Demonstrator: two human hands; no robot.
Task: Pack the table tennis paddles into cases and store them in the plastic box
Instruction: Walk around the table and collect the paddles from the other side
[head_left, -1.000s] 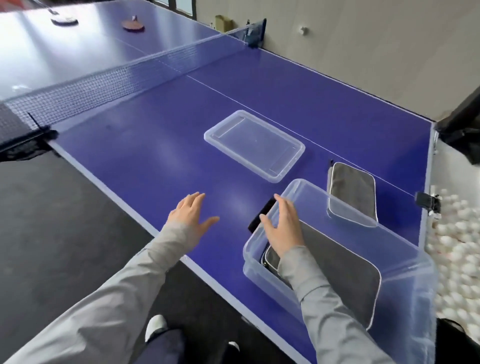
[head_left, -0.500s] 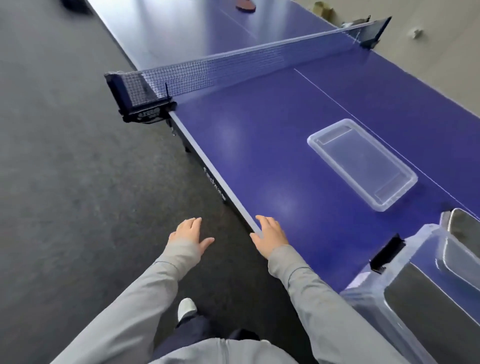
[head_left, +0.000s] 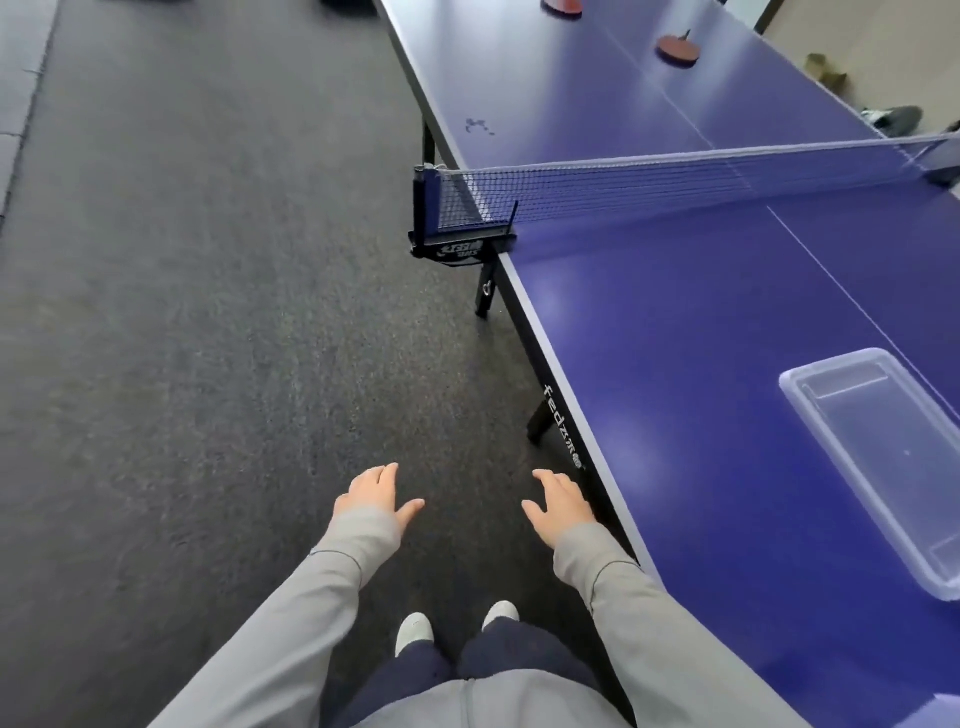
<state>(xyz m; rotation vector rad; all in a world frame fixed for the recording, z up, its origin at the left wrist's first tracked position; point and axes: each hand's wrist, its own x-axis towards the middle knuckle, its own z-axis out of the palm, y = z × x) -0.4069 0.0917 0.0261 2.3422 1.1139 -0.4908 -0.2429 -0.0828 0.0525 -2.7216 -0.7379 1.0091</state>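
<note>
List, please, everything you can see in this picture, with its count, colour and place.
Blue table tennis table: one, at right.
Dark mesh net with white top band: one, across the table.
Red table tennis paddles: two, beyond the net, one flat, one cut by the top edge.
Clear plastic lid: one, on the near half, right.
Dark grey carpet floor: left.
White shoes: two, bottom centre.
Left hand: open, empty, over the floor.
Right hand: open, empty, beside the table edge.

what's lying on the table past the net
Two paddles lie beyond the net: a red paddle in full view, and another paddle cut off by the frame's top edge. Whether anything else lies farther along cannot be seen.
</note>
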